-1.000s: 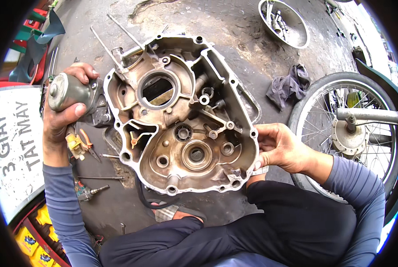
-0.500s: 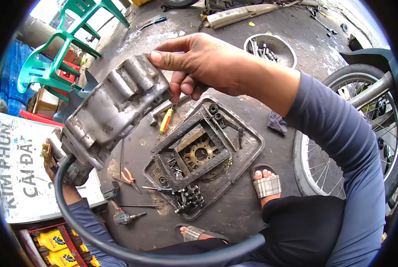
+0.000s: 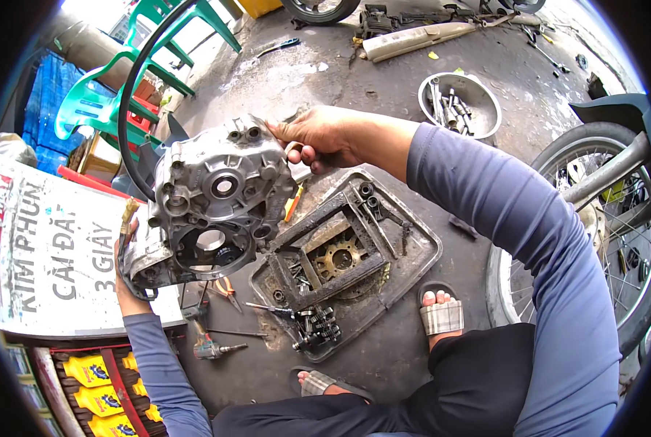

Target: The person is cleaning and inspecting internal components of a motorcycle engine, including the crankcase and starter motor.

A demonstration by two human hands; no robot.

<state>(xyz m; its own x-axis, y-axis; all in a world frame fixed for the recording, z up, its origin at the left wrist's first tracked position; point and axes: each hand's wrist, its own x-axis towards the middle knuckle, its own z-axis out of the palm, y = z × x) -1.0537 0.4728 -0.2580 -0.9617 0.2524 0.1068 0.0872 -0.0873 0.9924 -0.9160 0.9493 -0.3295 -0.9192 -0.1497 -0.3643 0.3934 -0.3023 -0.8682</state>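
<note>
A grey metal engine crankcase is raised above the floor between my two hands, its hollow side with round bearing holes toward me. My right hand pinches its upper right corner between thumb and fingers. At the lower left, my left hand grips the narrow end, its fingers partly hidden behind the metal. A black hose arcs up from behind the casing. Below lies a tray with a dark rectangular metal frame, a brass-coloured round plate and a cluster of gears.
Orange-handled pliers and a power drill lie left of the tray; a yellow-handled tool lies behind it. A bowl of metal tools stands at the back right. A motorbike wheel is at right, a white signboard at left.
The crankcase has turned from its outer side to its hollow inner side and come down slightly to the right. The hose has swung from below to above. Both hands still hold on.
</note>
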